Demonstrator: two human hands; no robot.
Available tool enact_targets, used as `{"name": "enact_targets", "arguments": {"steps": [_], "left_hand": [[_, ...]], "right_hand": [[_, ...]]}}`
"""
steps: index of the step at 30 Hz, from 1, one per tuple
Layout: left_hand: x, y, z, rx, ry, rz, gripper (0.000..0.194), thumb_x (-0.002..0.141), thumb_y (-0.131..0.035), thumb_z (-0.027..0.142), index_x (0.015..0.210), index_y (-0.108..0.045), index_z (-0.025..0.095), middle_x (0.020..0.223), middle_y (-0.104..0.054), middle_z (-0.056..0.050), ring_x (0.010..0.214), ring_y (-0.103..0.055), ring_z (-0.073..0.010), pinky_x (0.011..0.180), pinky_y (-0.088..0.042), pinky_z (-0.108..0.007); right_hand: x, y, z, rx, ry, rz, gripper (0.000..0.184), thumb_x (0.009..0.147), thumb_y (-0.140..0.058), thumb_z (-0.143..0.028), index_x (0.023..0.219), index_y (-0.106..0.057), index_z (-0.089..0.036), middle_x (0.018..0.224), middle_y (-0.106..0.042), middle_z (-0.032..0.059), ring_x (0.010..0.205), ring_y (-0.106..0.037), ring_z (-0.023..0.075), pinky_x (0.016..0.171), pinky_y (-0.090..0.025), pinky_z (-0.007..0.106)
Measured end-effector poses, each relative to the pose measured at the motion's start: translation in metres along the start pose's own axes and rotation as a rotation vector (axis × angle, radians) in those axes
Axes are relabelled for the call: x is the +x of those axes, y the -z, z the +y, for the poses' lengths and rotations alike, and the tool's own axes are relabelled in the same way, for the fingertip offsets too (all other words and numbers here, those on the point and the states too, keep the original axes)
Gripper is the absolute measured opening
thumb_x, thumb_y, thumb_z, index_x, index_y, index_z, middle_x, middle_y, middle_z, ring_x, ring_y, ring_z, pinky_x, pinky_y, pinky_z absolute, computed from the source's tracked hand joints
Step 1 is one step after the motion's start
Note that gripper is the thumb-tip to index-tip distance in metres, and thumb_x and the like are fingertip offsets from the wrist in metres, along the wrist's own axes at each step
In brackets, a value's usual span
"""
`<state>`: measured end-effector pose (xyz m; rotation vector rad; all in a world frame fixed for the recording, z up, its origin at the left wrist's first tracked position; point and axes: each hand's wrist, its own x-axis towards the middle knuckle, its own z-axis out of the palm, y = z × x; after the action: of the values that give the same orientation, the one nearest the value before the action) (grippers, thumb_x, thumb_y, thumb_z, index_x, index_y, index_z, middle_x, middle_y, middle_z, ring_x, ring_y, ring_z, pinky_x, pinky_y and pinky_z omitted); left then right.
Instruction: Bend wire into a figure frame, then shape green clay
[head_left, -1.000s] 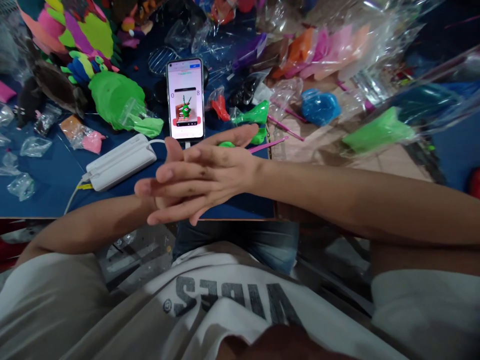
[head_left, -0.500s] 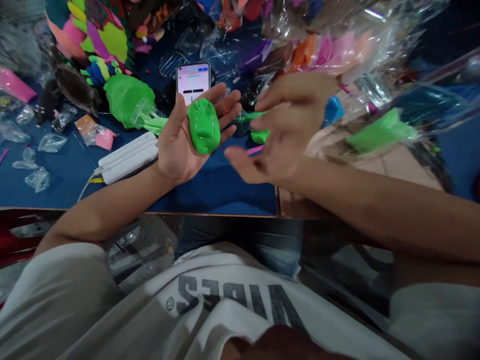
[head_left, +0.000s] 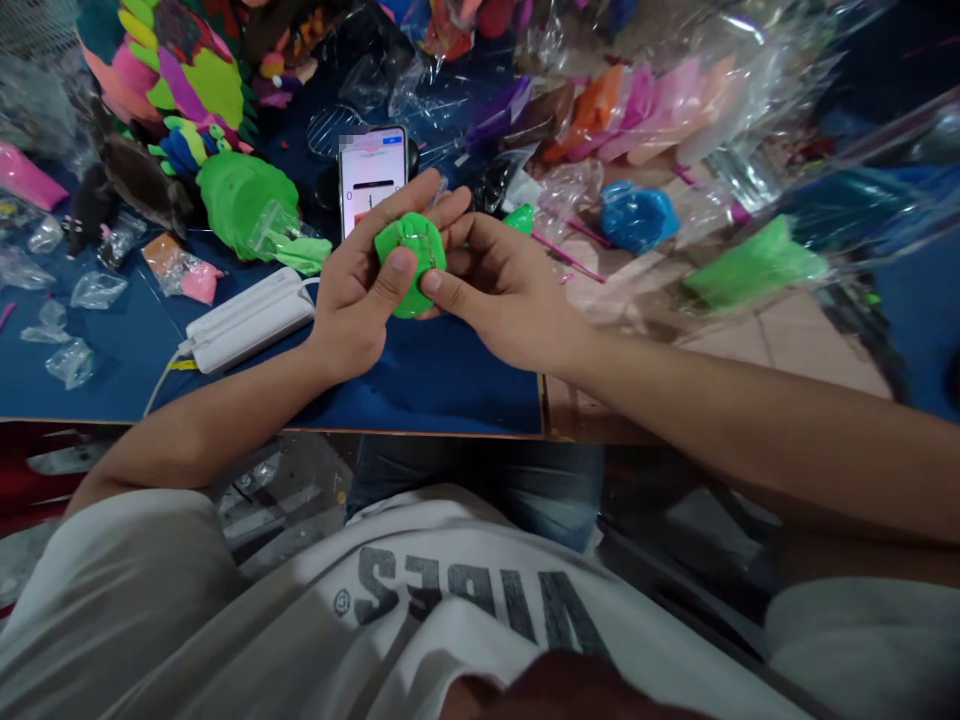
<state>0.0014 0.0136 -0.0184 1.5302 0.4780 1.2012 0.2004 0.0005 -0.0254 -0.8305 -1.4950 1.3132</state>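
A flat lump of bright green modelling clay (head_left: 411, 294) with thin wire pieces pressed into its face is held up between both hands above the table edge. My left hand (head_left: 358, 290) cups it from the left, thumb lying on the front and fingers behind. From the right, my right hand (head_left: 510, 285) grips its edge, with the thumb on the clay's face and the other fingers partly hidden behind. Just beyond the hands a phone (head_left: 373, 170) with a lit screen stands propped up.
A white power adapter (head_left: 251, 320) with a cable lies left of the hands. Behind it sits a larger green clay piece (head_left: 247, 205). Clay figures crowd the back left. Clear bags of coloured clay (head_left: 675, 105) and a blue clay lump (head_left: 637, 215) lie at the right.
My right hand has moved left and taken hold of the green clay. My left hand has closed from a flat open palm, its thumb now on the clay.
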Motion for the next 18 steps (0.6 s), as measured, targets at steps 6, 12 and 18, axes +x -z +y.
{"name": "enact_targets", "arguments": {"steps": [6,12,18], "left_hand": [[-0.007,-0.019,0.008,0.178,0.091,0.176,0.056,0.117,-0.068,0.072,0.15,-0.082,0.03,0.134,-0.091,-0.01,0.164,-0.072,-0.0397,0.137,-0.06,-0.061],[-0.007,-0.024,0.008,-0.004,0.083,0.144,0.04,0.113,-0.08,0.062,0.144,-0.079,0.036,0.135,-0.09,-0.006,0.158,-0.077,-0.0369,0.135,-0.061,-0.057],[-0.008,-0.025,0.005,-0.094,0.032,0.152,0.039,0.104,-0.09,0.059,0.129,-0.069,0.037,0.151,-0.085,-0.002,0.16,-0.074,-0.0346,0.134,-0.061,-0.057]], "right_hand": [[-0.005,-0.004,0.0,-0.008,0.024,0.028,0.062,0.089,-0.095,-0.088,0.092,-0.075,-0.03,0.085,-0.08,0.0022,0.083,-0.08,0.0254,0.071,-0.076,0.043],[-0.006,-0.004,-0.002,0.071,0.015,0.006,0.064,0.086,-0.097,-0.09,0.092,-0.08,-0.028,0.087,-0.082,0.0029,0.078,-0.079,0.0235,0.065,-0.075,0.041],[-0.008,-0.006,-0.007,0.177,-0.051,-0.075,0.061,0.088,-0.097,-0.088,0.097,-0.084,-0.029,0.086,-0.083,0.002,0.075,-0.08,0.0225,0.067,-0.076,0.041]]}}
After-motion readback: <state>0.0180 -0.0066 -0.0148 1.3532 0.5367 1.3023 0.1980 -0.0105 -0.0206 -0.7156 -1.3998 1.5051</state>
